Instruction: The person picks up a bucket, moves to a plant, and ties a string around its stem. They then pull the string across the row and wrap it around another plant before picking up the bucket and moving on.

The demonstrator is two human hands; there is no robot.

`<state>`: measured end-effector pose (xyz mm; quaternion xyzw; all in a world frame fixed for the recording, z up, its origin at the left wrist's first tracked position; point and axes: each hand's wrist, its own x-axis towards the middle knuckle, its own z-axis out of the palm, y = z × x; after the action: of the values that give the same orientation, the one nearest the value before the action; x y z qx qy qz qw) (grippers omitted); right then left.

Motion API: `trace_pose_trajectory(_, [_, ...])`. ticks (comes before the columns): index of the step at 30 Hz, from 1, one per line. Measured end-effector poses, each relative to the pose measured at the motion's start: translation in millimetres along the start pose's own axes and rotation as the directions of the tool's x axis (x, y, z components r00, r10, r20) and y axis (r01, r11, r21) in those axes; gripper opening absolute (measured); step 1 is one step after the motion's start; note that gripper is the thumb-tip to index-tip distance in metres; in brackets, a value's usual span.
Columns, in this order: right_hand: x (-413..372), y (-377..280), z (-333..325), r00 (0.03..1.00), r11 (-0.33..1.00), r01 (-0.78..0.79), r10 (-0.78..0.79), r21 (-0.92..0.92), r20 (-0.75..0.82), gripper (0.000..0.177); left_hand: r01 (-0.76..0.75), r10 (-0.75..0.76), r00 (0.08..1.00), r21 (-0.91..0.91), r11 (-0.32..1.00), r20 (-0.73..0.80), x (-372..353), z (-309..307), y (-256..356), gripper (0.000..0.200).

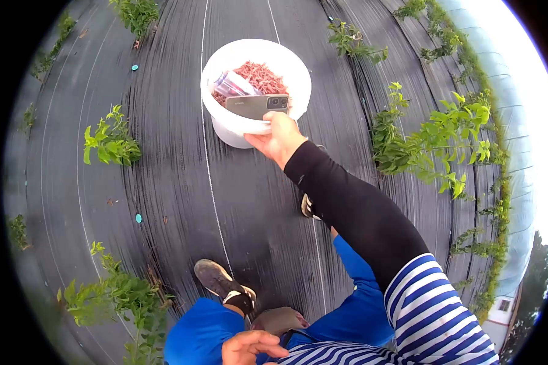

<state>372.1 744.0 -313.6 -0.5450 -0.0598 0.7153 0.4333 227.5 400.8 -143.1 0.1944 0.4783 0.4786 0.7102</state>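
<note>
My right hand grips the near rim of a white bucket, thumb over the edge and fingers below it. Inside the bucket lies a heap of small reddish-pink pieces. A phone leans against the inner near wall beside my right thumb, its camera side facing up. Next to the phone is a clear plastic package. My left hand is at the bottom of the view, in front of my striped shirt, fingers partly curled and apart, with nothing visible in it.
Black ground sheet with white lines runs underfoot. Leafy green plants grow in rows on both sides. My shoe is below the bucket, and a pale blue covering runs along the right.
</note>
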Motion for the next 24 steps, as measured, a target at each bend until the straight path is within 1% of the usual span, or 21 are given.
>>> trace_pose_trajectory(1, [22.8, -12.6, 14.9, 0.999, 0.999, 0.041, -0.041, -0.009, 0.025, 0.035, 0.028, -0.028, 0.999, 0.015, 0.999, -0.02, 13.9, -4.6, 6.6, 0.053])
trace_pose_trajectory(2, [56.2, -23.5, 24.1, 0.996, 0.999, 0.044, -0.045, 0.011, 0.072, 0.038, 0.075, -0.076, 0.995, -0.017, 0.997, -0.067, 29.3, -6.7, 13.4, 0.054])
trace_pose_trajectory(4, [99.6, -46.1, 47.5, 0.993, 0.997, 0.081, -0.082, 0.017, 0.083, 0.045, 0.142, -0.147, 0.98, -0.045, 0.989, -0.136, 61.5, -13.5, 20.7, 0.055])
trace_pose_trajectory(5, [118.4, -55.3, 58.8, 0.991, 0.993, 0.12, -0.12, -0.006, 0.065, 0.037, 0.144, -0.144, 0.979, -0.009, 0.99, -0.143, 81.5, -14.3, 26.3, 0.054])
trace_pose_trajectory(6, [132.9, -63.3, 68.8, 0.986, 0.989, 0.147, -0.147, 0.0, 0.076, 0.037, 0.154, -0.152, 0.98, 0.006, 0.988, -0.126, 100.9, -16.0, 31.0, 0.054])
trace_pose_trajectory(7, [143.8, -70.4, 77.9, 0.987, 0.987, 0.156, -0.157, 0.038, 0.018, 0.039, 0.14, -0.13, 0.98, 0.054, 0.989, -0.153, 121.6, -17.5, 33.9, 0.054])
trace_pose_trajectory(9, [169.5, -82.2, 91.7, 0.989, 0.989, 0.144, -0.143, 0.019, -0.04, 0.044, 0.114, -0.088, 0.977, 0.121, 0.986, -0.196, 168.0, -20.2, 39.6, 0.049])
trace_pose_trajectory(10, [181.0, -85.1, 97.4, 0.986, 0.987, 0.156, -0.153, 0.045, -0.07, 0.044, 0.124, -0.084, 0.97, 0.167, 0.978, -0.229, 188.3, -26.1, 38.8, 0.047])
trace_pose_trajectory(11, [189.1, -92.4, 100.0, 0.985, 0.989, 0.116, -0.102, 0.092, -0.142, 0.043, 0.148, -0.093, 0.953, 0.178, 0.973, -0.287, 211.0, -22.9, 43.6, 0.04])
trace_pose_trajectory(12, [203.0, -93.2, 97.3, 0.991, 0.981, 0.1, -0.082, 0.168, -0.11, 0.041, 0.175, -0.102, 0.933, 0.186, 0.967, -0.346, 232.1, -20.8, 48.2, 0.033])
trace_pose_trajectory(13, [211.4, -94.2, 91.2, 0.994, 0.991, 0.069, -0.058, 0.114, -0.096, 0.04, 0.176, -0.1, 0.936, 0.201, 0.964, -0.338, 251.1, -28.0, 43.6, 0.033])
trace_pose_trajectory(14, [205.0, -98.9, 87.8, 0.99, 1.0, 0.026, -0.026, -0.002, -0.141, 0.038, 0.178, -0.07, 0.931, 0.278, 0.944, -0.357, 272.3, -37.0, 35.1, 0.037])
trace_pose_trajectory(15, [199.4, -104.2, 87.8, 0.977, 0.998, -0.045, 0.033, -0.052, -0.21, 0.034, 0.178, -0.036, 0.926, 0.349, 0.92, -0.377, 294.3, -45.9, 26.2, 0.041])
trace_pose_trajectory(17, [202.8, -100.6, 90.6, 0.926, 0.989, -0.137, 0.108, -0.054, -0.362, 0.027, 0.081, 0.123, 0.924, 0.5, 0.862, -0.361, 345.8, -34.3, 35.4, 0.042])
trace_pose_trajectory(18, [246.6, -61.8, 86.9, 0.885, 0.981, -0.125, 0.041, -0.151, -0.465, 0.026, -0.028, 0.265, 0.912, 0.595, 0.803, -0.315, 375.6, -21.4, 46.8, 0.043])
trace_pose_trajectory(19, [250.4, -59.4, 89.3, 0.862, 0.973, -0.199, 0.118, -0.115, -0.492, 0.024, -0.122, 0.387, 0.886, 0.676, 0.727, -0.256, 406.4, -2.2, 64.8, 0.043])
trace_pose_trajectory(20, [257.8, -52.4, 91.9, 0.866, 0.979, -0.19, 0.136, -0.066, -0.481, 0.022, -0.142, 0.439, 0.87, 0.74, 0.657, -0.223, 433.8, 20.1, 86.6, 0.039])
trace_pose_trajectory(21, [264.6, -48.7, 99.9, 0.828, 0.978, -0.209, 0.171, -0.01, -0.535, 0.021, -0.141, 0.454, 0.862, 0.755, 0.64, -0.224, 455.2, 52.9, 113.8, 0.038])
trace_pose_trajectory(22, [271.7, -42.6, 107.0, 0.784, 0.979, -0.202, 0.166, 0.008, -0.598, 0.025, -0.182, 0.483, 0.849, 0.739, 0.648, -0.215, 472.5, 82.5, 134.8, 0.038])
trace_pose_trajectory(23, [247.9, -67.7, 104.6, 0.797, 0.97, -0.242, 0.198, -0.002, -0.571, 0.03, -0.204, 0.518, 0.839, 0.786, 0.583, -0.166, 485.6, 105.7, 153.1, 0.038])
trace_pose_trajectory(24, [224.1, -96.1, 104.7, 0.811, 0.96, -0.279, 0.228, -0.013, -0.539, 0.036, -0.195, 0.505, 0.85, 0.801, 0.566, -0.15, 494.6, 131.9, 168.5, 0.038])
